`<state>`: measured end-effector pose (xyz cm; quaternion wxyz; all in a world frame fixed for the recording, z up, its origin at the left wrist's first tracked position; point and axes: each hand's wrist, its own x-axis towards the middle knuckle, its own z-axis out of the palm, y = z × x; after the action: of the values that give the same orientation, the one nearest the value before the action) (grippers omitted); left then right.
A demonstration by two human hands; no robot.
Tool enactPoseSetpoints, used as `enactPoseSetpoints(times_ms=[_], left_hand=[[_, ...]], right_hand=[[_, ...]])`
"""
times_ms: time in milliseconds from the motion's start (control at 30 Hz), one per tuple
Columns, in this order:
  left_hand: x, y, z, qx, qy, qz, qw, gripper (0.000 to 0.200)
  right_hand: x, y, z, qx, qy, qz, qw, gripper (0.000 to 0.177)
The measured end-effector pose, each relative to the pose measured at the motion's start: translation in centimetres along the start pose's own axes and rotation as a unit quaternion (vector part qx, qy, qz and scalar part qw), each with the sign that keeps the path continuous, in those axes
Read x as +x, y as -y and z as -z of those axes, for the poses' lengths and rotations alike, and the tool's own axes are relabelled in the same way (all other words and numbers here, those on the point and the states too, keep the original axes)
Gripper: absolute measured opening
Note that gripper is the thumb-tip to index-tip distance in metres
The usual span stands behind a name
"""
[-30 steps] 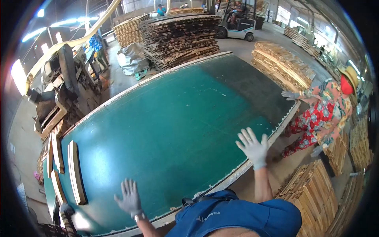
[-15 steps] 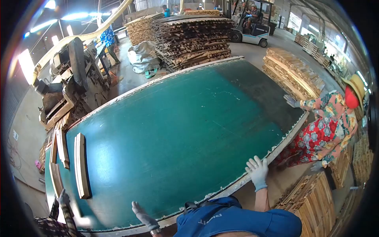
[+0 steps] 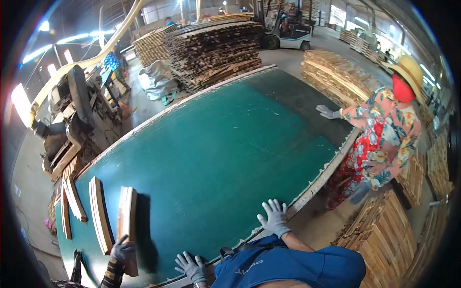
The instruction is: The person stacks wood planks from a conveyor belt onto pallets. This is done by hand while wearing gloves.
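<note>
My left hand (image 3: 192, 267), in a grey work glove, is spread with its fingers apart at the near edge of the green tabletop (image 3: 206, 158). Farther right, my right hand (image 3: 274, 218), gloved too, lies open over the same edge, fingers spread. Neither hand holds anything. To the left of my left hand, a co-worker's gloved hand (image 3: 123, 250) grips a bundle of wooden strips (image 3: 127, 209), tilted above the green surface and casting a dark shadow. Beside it lies another pair of wooden strips (image 3: 99, 216).
More wooden strips (image 3: 73, 197) lie at the table's left end by a machine (image 3: 72, 129). A co-worker in a flowered shirt (image 3: 384, 125) stands at the right end, one hand on the table. Stacked planks (image 3: 216, 53) and a forklift (image 3: 288, 36) are behind; a plank pile (image 3: 379, 230) stands at right.
The co-worker at left has brought a bundle of strips over the table. My left hand has opened and spread at the edge. My right hand has shifted left in view as the camera turned.
</note>
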<state>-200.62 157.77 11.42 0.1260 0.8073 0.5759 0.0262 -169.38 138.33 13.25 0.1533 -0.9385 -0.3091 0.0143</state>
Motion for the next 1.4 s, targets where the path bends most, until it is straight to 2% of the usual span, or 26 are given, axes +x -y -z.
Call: enactPoseSetpoints(times_ms=[100, 200, 300, 333, 367, 400, 467, 533, 667, 733, 800, 900, 933, 1000, 1033, 1067, 1100, 1167, 1200, 1233, 1267, 1300, 1333, 1400], left_hand=[[0.2, 1.5, -0.9, -0.020, 0.000, -0.024, 1.000, 0.063], [0.4, 1.3, -1.3, 0.000, -0.064, -0.051, 0.997, 0.060], [1.5, 1.3, 1.1, -0.033, -0.049, -0.082, 0.995, 0.055], [1.7, 1.2, 1.9, -0.062, -0.080, -0.110, 0.989, 0.053], [4.1, 6.1, -3.8, 0.021, -0.133, -0.222, 0.966, 0.052], [2.5, 0.4, 3.5, -0.132, -0.078, -0.091, 0.984, 0.051], [2.3, -1.6, 6.7, -0.280, -0.019, 0.030, 0.959, 0.046], [2.5, -1.1, 6.7, -0.291, -0.094, 0.016, 0.952, 0.047], [4.1, 2.0, 10.1, -0.043, -0.203, 0.055, 0.977, 0.068], [6.7, 5.9, 12.1, 0.015, -0.206, 0.116, 0.972, 0.083], [9.7, 10.5, 13.6, 0.054, -0.198, 0.138, 0.969, 0.095], [13.4, 14.5, 16.7, 0.113, -0.070, 0.139, 0.981, 0.114], [14.7, 16.0, 16.5, 0.124, -0.073, 0.130, 0.981, 0.116], [17.4, 18.4, 16.6, 0.017, -0.012, 0.123, 0.992, 0.112], [17.6, 17.0, 17.5, 0.025, 0.009, 0.151, 0.988, 0.107], [17.6, 15.9, 18.0, 0.035, -0.012, 0.171, 0.985, 0.099], [17.7, 15.8, 17.3, 0.029, -0.046, 0.148, 0.987, 0.100], [18.0, 14.1, 15.3, 0.040, -0.046, 0.141, 0.988, 0.111], [17.6, 12.0, 15.2, -0.004, -0.018, 0.147, 0.989, 0.114], [16.9, 9.9, 14.3, -0.002, -0.048, 0.148, 0.988, 0.116], [17.0, 8.5, 13.9, -0.033, -0.007, 0.130, 0.991, 0.114], [17.0, 8.1, 13.5, -0.083, 0.009, 0.094, 0.992, 0.109], [17.4, 8.5, 14.0, -0.165, 0.068, 0.087, 0.980, 0.094], [19.6, 12.0, 14.6, -0.201, 0.126, 0.028, 0.971, 0.078]], right_hand=[[-1.1, 0.5, -0.8, -0.025, -0.036, 0.012, 0.999, 0.062], [-1.2, -0.2, -1.8, -0.029, -0.080, 0.036, 0.996, 0.061], [-0.6, 0.9, 1.1, -0.031, -0.067, 0.024, 0.997, 0.060], [-0.5, 1.3, 1.9, -0.029, -0.042, 0.031, 0.998, 0.059], [-0.5, 1.6, 2.3, -0.002, -0.047, 0.029, 0.998, 0.059], [0.0, 2.3, 3.1, 0.026, -0.047, 0.034, 0.998, 0.058], [1.5, 3.5, 5.2, 0.058, -0.033, 0.078, 0.995, 0.053], [2.3, 4.6, 5.5, 0.131, -0.015, 0.137, 0.982, 0.050], [2.5, 5.8, 4.9, 0.142, 0.033, 0.250, 0.957, 0.048], [2.4, 6.3, 5.0, 0.137, 0.044, 0.271, 0.952, 0.048], [2.3, 7.4, 4.9, 0.135, 0.052, 0.282, 0.948, 0.048], [2.4, 10.6, 4.5, 0.130, 0.040, 0.296, 0.945, 0.050], [2.2, 12.3, 4.3, 0.139, 0.038, 0.295, 0.945, 0.050], [2.4, 16.7, 4.1, 0.156, 0.031, 0.299, 0.941, 0.050], [2.3, 19.4, 3.8, 0.164, 0.021, 0.305, 0.938, 0.049], [2.0, 22.2, 3.0, 0.196, 0.022, 0.301, 0.933, 0.049], [1.6, 25.1, 2.1, 0.225, 0.023, 0.297, 0.928, 0.049], [1.0, 30.9, -0.4, 0.274, 0.034, 0.295, 0.915, 0.050], [0.5, 33.7, -1.7, 0.322, 0.072, 0.278, 0.902, 0.051], [0.0, 35.8, -3.5, 0.349, 0.095, 0.250, 0.898, 0.053], [-0.2, 37.6, -5.3, 0.376, 0.113, 0.224, 0.892, 0.055], [-0.4, 39.1, -6.1, 0.343, 0.109, 0.222, 0.906, 0.058], [-0.5, 40.4, -6.6, 0.308, 0.104, 0.220, 0.920, 0.061], [-1.1, 42.9, -5.9, 0.184, 0.102, 0.173, 0.962, 0.081]])
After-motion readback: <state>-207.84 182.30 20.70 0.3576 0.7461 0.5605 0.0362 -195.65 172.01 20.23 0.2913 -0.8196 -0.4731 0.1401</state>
